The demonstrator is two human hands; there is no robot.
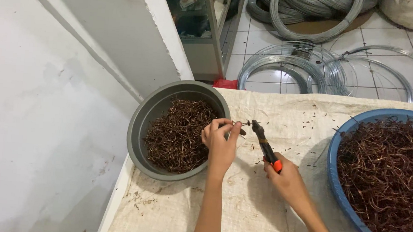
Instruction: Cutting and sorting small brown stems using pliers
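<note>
My left hand (220,142) pinches a short piece of brown wire (241,124) just beside the rim of a grey basin (138,126) that holds several bent brown wire pieces. My right hand (287,177) grips black pliers with orange handles (264,145), whose jaws meet the wire piece held by my left hand. A blue basin (335,161) at the right is heaped with tangled brown wire.
Both basins sit on a table covered with a pale woven sack cloth (257,216), dotted with small wire scraps. Coils of silver wire (287,68) lie on the tiled floor beyond. A white wall (32,118) stands on the left, with a glass cabinet (193,23) behind it.
</note>
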